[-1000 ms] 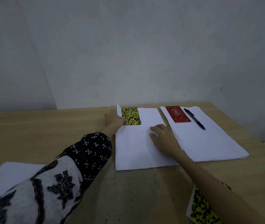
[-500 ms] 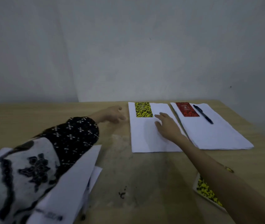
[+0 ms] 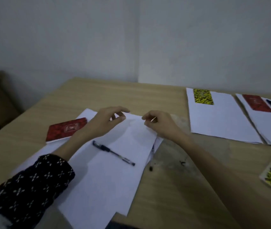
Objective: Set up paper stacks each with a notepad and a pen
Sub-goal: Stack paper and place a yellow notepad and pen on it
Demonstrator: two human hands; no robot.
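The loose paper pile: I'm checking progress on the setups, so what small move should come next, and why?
Probably pinch the top sheets' far edge: both hands, left and right, hover there over the paper pile. The middle stack holds a yellow notepad but no pen.

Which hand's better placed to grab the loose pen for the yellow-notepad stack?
Left, probably. The left hand hovers just above the pen lying on the near paper pile. The right hand sits farther from it, though nearer the yellow-notepad stack.
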